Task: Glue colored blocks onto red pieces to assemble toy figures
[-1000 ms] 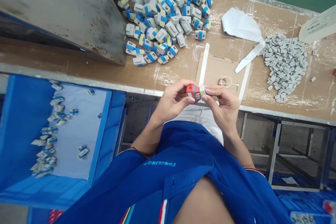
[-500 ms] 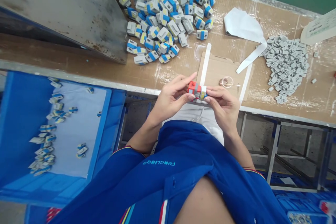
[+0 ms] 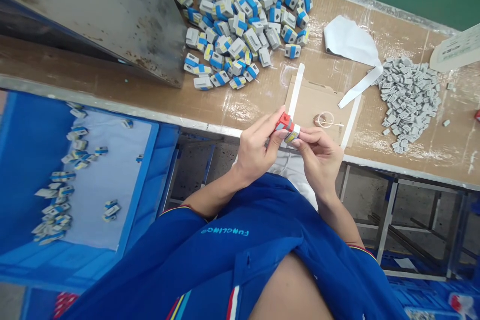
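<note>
My left hand is closed on a small red-and-grey plastic block, pinching it between thumb and fingers. Against its right end sits a small white, yellow and blue plastic block, gripped by the fingertips of my right hand. The two pieces touch, tilted down to the right; whether they are joined I cannot tell. Both hands are above the table's front edge, by a cardboard sheet with white tape strips. On that sheet lie a clear ring and a thin stick.
A pile of grey, blue and yellow blocks covers the back of the table, beside a metal chute. Small grey pieces are heaped at right, near a white cloth. At left stands a blue crate with more blocks.
The red-and-grey block and the white, yellow and blue one have turned from level to a downward-right tilt. My left hand has shifted right and rotated. The view has moved slightly.
</note>
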The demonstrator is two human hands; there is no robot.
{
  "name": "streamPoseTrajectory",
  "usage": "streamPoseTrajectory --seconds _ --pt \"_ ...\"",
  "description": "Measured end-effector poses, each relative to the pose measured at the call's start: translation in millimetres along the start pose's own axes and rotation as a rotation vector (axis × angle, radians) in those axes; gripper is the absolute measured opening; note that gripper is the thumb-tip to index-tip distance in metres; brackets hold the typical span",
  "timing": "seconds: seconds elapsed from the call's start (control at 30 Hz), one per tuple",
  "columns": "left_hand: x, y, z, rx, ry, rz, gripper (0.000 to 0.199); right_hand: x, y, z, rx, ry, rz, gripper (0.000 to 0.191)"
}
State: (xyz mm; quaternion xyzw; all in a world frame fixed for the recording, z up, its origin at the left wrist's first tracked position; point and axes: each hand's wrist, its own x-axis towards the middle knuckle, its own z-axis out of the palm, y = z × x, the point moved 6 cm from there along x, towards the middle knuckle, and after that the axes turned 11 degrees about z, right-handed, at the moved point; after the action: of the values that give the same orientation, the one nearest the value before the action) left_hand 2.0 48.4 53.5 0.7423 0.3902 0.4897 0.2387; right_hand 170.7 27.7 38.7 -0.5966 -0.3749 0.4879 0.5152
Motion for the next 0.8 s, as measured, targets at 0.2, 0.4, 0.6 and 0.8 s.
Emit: streamPoseTrajectory --seconds 0.2,0.4,0.6,0.8 --pt "0 1 0.2 0.077 -0.010 0.058 0.047 0 2 1 0.031 0.008 0.031 0.026" --pt "8 -6 1.8 0.001 -0.017 0.033 0.044 7 2 -1 0.021 -0.046 0.050 0.035" --pt "29 -12 -9.5 -0.122 -0.064 0.022 0.037 18 0 2 -0.009 -0.402 0.064 0.083" --pt "34 -14 -4.4 -0.442 -0.179 -0.042 0.051 20 -7 -2 -0.087 -0.441 -0.035 0.066"
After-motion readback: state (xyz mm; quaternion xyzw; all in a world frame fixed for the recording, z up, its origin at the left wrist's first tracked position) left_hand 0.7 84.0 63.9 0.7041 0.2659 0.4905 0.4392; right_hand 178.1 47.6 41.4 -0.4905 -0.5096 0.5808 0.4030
